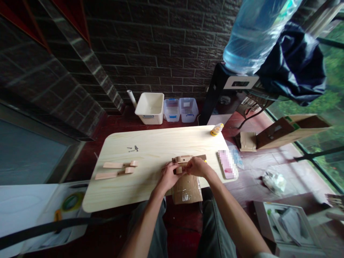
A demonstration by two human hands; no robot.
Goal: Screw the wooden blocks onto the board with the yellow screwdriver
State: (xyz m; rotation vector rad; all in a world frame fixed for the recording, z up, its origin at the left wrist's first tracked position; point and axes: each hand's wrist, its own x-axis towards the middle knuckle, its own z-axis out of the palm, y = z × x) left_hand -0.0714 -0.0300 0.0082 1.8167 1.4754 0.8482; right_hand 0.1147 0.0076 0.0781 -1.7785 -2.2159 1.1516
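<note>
My left hand [170, 174] is closed around the left end of a small wooden piece [178, 170] near the table's front edge. From the right, my right hand [196, 166] reaches the same piece, its fingers pressed together; what they pinch is too small to make out. Just behind both hands lies another wooden piece [184, 159] with a dark hole. A taped cardboard box [187, 190] is under and in front of my hands. Two wooden pieces with rounded blocks [114, 165] [106, 176] lie at the table's left.
The pale wooden table [150, 143] carries dark screws [136, 148] at the left back, a yellow-capped bottle [217, 129] at the right back corner and a pink item [227, 164] at the right edge. Plastic bins [149, 107] and a water dispenser [217, 96] stand behind.
</note>
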